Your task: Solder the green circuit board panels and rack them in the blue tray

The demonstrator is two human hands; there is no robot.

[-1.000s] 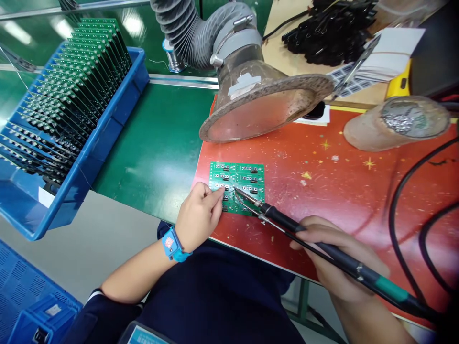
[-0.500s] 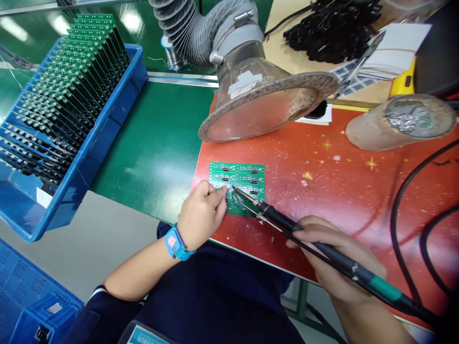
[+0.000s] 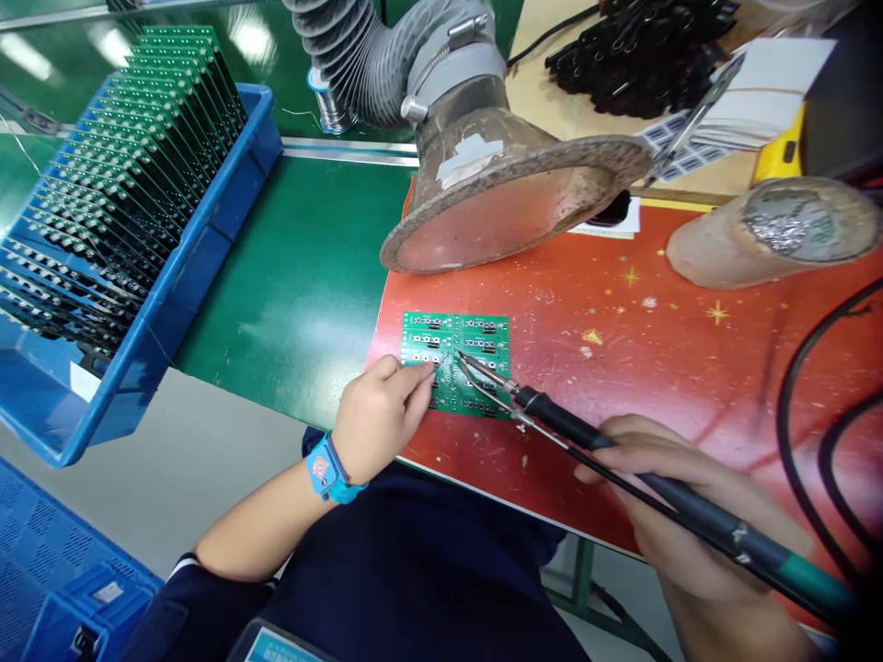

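Note:
A small green circuit board (image 3: 475, 340) lies flat on the red mat (image 3: 621, 368). My left hand (image 3: 379, 418), with a blue wrist strap (image 3: 327, 469), rests at the board's lower left corner, fingers pinched together; what they hold is too thin to make out. My right hand (image 3: 690, 515) grips a black and green soldering iron (image 3: 621, 460). The iron's tip touches the middle of the board, just right of my left fingertips.
A grey fume extraction hood (image 3: 497, 193) hangs just behind the board. A blue bin (image 3: 172, 294) of several upright green boards stands on the green belt at left. A brown tip cleaner holder (image 3: 773, 234) lies at the right. Black cables (image 3: 807, 432) loop near it.
The soldering iron tip has shifted a little right and farther back on the board, and my right hand has drawn back to the right. My left hand has stayed at the board's corner.

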